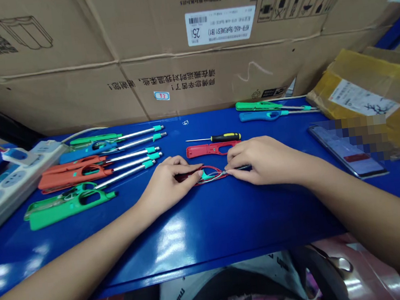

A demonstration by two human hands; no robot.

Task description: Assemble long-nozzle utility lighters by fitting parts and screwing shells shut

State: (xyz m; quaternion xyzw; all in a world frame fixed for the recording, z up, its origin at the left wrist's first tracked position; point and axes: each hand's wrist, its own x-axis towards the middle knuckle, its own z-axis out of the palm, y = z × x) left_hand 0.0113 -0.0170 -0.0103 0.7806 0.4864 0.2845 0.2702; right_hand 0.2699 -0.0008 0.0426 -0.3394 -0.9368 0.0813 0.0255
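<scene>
An opened red gas lighter (211, 178) lies in front of me, with thin wires and a teal piece (207, 174) showing in its casing. My left hand (172, 181) grips its left end between thumb and fingers. At its right end, my right hand (257, 160) is closed in a pinch on a thin metallic piece (238, 168), whose kind I cannot make out because the fingers cover much of it. Just beyond the hands lies a separate red lighter casing half (207, 150). Behind that is a screwdriver (225, 137) with a black and yellow handle.
Several green, blue and red lighters (76, 176) with metal tubes lie at left, beside a white power strip (15, 176). Two more lighters (261, 115), a phone (348, 150) and a taped box (367, 92) are at right. A large carton (158, 39) stands behind the blue table (209, 231).
</scene>
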